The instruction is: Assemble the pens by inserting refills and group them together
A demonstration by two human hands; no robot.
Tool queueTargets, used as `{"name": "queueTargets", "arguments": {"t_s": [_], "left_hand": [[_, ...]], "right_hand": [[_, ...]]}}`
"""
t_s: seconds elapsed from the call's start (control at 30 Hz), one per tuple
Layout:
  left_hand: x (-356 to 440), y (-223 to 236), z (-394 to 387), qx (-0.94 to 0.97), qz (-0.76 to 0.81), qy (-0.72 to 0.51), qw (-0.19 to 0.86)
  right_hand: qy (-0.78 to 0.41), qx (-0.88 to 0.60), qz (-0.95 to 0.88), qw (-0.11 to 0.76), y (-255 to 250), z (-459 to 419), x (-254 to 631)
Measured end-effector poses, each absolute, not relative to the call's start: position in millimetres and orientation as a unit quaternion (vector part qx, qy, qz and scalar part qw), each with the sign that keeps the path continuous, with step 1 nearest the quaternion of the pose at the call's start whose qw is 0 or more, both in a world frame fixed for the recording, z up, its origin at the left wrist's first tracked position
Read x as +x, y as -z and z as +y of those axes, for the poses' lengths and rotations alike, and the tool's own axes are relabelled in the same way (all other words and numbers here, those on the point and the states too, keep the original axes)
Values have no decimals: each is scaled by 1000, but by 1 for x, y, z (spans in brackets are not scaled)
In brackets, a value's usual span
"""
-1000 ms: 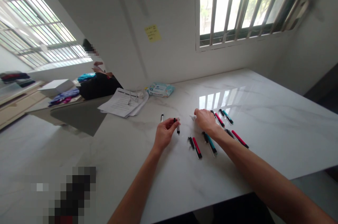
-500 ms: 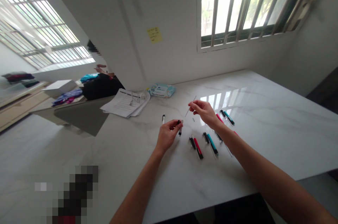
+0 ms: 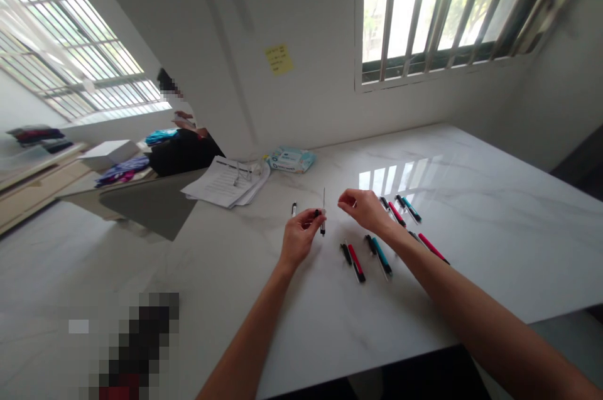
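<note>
My left hand (image 3: 299, 238) pinches a short black pen part (image 3: 321, 223) just above the white marble table (image 3: 471, 249); a thin clear refill sticks up out of it. My right hand (image 3: 366, 208) hovers close to its right, fingers pinched together, and what they hold is too small to make out. Red-and-black pens (image 3: 355, 262) and teal-and-black pens (image 3: 380, 254) lie in pairs under and beside my right forearm. One small black-and-white pen piece (image 3: 293, 208) lies alone left of my left hand.
A stack of papers (image 3: 225, 181) and a pack of wipes (image 3: 289, 160) sit at the table's back by the wall. A yellow sticky note (image 3: 279, 59) is on the wall. Another person sits beyond the table's left corner at a dark bag (image 3: 181, 150).
My right hand brought the thin refill from the air down to the part in my left hand, where it now stands upright, and then drew back a little to the right.
</note>
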State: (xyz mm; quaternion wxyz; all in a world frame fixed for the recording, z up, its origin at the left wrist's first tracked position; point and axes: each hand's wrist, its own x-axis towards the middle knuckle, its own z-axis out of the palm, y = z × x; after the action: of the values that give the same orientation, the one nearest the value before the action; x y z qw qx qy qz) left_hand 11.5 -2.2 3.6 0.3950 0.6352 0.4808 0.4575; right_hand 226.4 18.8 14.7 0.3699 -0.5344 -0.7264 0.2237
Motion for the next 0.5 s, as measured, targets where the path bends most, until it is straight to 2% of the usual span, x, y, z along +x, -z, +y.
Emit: {"name": "queueTargets", "arguments": {"t_s": [0.13,0.27,0.4,0.5], "left_hand": [[9,-1,1,630,473,-480,386],[8,-1,0,640,496,-471,349],[7,-3,-2,657,520,-449,309],[6,-4,-2,666,528,-432,300]], "right_hand": [[-158,-586,-758,239,0,25,228],[-144,-593,-768,197,7,24,223],[-149,-576,-772,224,6,22,222],[-247,-552,-732,313,1,26,225]]}}
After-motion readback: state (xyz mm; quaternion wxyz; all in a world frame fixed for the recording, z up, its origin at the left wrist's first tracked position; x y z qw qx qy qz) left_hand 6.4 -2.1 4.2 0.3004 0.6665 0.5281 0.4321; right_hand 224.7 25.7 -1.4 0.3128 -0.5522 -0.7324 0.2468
